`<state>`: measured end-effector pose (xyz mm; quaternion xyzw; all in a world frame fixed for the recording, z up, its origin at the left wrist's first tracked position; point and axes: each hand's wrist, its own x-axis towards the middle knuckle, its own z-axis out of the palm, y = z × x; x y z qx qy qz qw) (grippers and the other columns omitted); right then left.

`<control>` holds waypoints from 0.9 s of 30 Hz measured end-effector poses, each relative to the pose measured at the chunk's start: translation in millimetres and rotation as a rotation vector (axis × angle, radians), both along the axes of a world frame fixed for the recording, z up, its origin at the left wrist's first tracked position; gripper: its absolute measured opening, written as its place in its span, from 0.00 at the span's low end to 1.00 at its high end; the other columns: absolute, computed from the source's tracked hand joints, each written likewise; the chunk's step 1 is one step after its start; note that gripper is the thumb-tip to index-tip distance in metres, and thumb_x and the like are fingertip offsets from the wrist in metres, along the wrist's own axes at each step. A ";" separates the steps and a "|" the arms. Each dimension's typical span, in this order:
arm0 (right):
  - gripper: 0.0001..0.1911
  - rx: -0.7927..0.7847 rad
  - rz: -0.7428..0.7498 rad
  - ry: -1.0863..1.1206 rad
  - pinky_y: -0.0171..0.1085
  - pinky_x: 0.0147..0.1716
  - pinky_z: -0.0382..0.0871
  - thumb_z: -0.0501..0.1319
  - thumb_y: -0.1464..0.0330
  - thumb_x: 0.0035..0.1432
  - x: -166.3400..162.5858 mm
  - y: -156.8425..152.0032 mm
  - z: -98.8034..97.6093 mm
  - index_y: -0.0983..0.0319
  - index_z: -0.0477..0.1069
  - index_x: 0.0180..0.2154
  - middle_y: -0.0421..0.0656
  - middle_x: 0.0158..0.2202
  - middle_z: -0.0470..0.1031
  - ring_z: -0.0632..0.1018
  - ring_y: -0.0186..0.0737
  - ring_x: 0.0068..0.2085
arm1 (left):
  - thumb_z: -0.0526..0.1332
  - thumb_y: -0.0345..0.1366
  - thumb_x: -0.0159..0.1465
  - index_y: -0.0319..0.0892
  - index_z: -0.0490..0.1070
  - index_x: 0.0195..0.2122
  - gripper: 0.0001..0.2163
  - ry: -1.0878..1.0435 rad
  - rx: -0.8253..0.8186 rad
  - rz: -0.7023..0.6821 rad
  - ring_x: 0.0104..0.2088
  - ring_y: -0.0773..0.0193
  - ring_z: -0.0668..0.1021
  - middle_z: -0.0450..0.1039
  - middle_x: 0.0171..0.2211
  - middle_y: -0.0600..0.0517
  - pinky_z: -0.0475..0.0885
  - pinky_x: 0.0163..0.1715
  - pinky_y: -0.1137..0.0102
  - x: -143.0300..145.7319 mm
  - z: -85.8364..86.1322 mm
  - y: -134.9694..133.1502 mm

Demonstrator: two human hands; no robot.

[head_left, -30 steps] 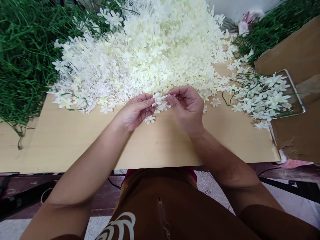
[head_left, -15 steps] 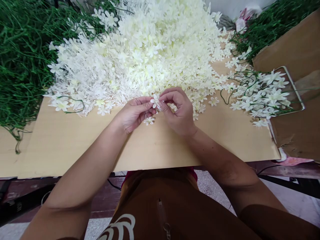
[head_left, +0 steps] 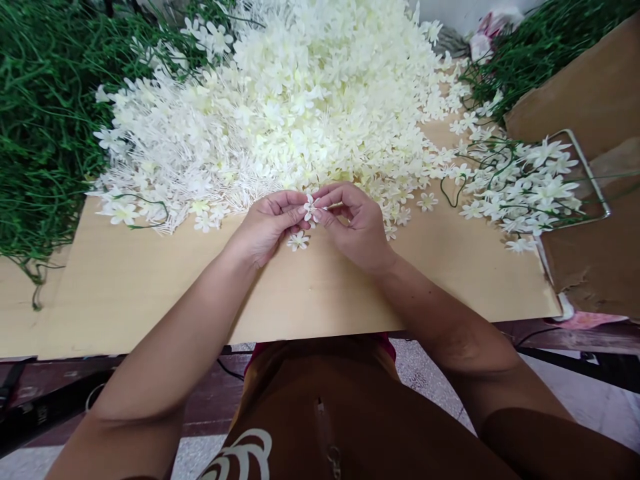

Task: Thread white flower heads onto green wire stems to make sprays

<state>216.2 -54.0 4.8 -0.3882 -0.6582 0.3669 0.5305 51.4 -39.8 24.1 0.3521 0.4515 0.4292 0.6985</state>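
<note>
A small white artificial flower is pinched between both hands just in front of a big flower heap. My left hand grips it from the left with thumb and forefinger, its other fingers curled beneath. From the right, my right hand holds the petals between thumb and index finger. Just below the fingers, a loose white flower lies on the board. The heap of white and cream artificial flowers spreads behind both hands. Any stem on the held flower is hidden by the fingers.
Green plastic stems are piled at the left, with more green stems at the back right. White flowers on stems lie by a metal wire frame and a brown cardboard piece. The wooden board ends near my body.
The held flower has turned a little between my fingers, and my right hand has shifted slightly to the left. Both hands keep their pinch; the surrounding flowers look unchanged.
</note>
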 end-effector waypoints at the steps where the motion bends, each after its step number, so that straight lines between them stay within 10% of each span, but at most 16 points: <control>1: 0.06 0.003 -0.004 0.000 0.37 0.38 0.77 0.65 0.65 0.60 0.3 0.1 0.4 0.60 0.71 0.34 0.43 0.40 0.75 0.78 0.38 0.43 | 0.80 0.35 0.41 0.39 0.75 0.29 0.18 0.021 0.019 0.004 0.22 0.72 0.75 0.74 0.21 0.57 0.69 0.24 0.77 0.1 0.1 -0.1; 27: 0.13 -0.211 0.024 0.195 0.33 0.32 0.72 0.75 0.64 0.48 -0.1 -3.6 6.6 0.60 0.72 0.29 0.37 0.29 0.72 0.74 0.31 0.31 | 0.63 0.30 0.63 0.40 0.69 0.30 0.04 0.363 0.327 -0.127 0.23 0.71 0.69 0.69 0.24 0.56 0.65 0.26 0.73 2.2 8.6 -10.0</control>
